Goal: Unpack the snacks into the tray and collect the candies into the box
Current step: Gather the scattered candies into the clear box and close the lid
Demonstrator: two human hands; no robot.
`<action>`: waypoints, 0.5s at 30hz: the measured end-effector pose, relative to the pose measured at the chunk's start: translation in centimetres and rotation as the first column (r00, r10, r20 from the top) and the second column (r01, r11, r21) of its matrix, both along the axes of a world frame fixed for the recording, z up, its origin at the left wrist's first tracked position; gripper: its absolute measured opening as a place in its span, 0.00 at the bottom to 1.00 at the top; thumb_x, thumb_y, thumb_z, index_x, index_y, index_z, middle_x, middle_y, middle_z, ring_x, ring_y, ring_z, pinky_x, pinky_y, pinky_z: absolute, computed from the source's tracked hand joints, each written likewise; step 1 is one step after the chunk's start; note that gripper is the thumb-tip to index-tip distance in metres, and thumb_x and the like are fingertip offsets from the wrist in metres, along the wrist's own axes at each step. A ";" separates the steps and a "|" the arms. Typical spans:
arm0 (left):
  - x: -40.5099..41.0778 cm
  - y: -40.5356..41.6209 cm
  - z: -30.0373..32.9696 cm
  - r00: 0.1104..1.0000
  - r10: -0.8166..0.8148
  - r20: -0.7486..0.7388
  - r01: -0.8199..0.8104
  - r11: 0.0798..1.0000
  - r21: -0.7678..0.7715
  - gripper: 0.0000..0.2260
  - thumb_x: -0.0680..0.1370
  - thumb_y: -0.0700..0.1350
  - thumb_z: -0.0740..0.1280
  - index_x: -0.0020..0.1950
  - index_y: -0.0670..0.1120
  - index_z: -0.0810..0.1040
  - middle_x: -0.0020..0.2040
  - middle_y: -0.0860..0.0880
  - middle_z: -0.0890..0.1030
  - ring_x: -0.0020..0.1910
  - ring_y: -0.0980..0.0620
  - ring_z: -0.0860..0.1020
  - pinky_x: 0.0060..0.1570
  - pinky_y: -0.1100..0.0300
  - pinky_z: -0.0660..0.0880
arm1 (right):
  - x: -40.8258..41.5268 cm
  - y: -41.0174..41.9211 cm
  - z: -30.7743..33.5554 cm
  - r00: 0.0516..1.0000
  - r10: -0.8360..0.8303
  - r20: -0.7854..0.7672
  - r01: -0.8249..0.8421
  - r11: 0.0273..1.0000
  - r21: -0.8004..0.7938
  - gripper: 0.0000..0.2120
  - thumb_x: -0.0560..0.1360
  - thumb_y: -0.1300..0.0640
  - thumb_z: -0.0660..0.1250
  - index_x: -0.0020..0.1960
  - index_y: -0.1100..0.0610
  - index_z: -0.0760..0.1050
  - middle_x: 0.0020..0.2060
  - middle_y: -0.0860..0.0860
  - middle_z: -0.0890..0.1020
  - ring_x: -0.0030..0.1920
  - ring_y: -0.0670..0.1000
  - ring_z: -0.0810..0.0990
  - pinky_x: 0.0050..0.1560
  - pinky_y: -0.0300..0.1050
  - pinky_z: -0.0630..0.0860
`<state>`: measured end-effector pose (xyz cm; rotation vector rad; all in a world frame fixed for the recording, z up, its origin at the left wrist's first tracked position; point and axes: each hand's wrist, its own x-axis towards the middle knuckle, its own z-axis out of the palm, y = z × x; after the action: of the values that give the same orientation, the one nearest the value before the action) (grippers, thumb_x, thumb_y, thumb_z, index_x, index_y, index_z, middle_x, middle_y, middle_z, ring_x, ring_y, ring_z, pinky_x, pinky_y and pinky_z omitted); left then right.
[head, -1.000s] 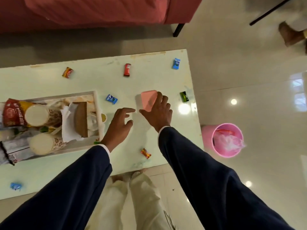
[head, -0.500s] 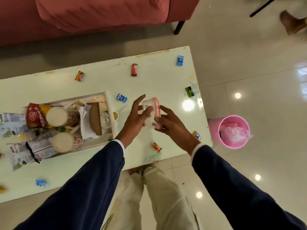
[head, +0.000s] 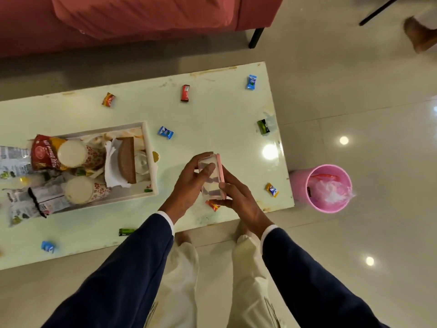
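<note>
Gripping the clear box [head: 211, 178] above the table [head: 212, 119], just beyond the tray [head: 151, 162], the left hand [head: 189, 185] curls round its body while the right hand [head: 238, 200] pinches the pink lid [head: 219, 176]. That looks like prising it open for the candies. Wrapped sweets lie scattered round the tray: a blue candy [head: 165, 132] beside it, a red candy [head: 185, 93] farther off, and the tray itself holds cups and snack packets.

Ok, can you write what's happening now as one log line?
left hand + right hand: grip clear plastic box with pink lid | lid: on | wrapped candies: scattered on table
</note>
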<state>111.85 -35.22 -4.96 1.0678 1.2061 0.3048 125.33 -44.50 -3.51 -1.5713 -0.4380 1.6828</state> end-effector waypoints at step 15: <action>9.4 -2.7 -0.8 0.955 0.275 0.112 -0.252 0.950 -0.185 0.24 0.81 0.57 0.62 0.74 0.48 0.71 0.67 0.40 0.78 0.61 0.39 0.80 0.57 0.41 0.78 | 15.5 -0.7 -3.6 0.980 -0.172 -0.100 0.160 0.980 -0.114 0.14 0.79 0.51 0.60 0.59 0.57 0.77 0.55 0.62 0.81 0.52 0.62 0.86 0.48 0.58 0.85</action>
<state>121.23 -37.95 -5.81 0.7260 1.2285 0.4673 140.87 -45.20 -7.07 -1.5367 -0.1587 1.6758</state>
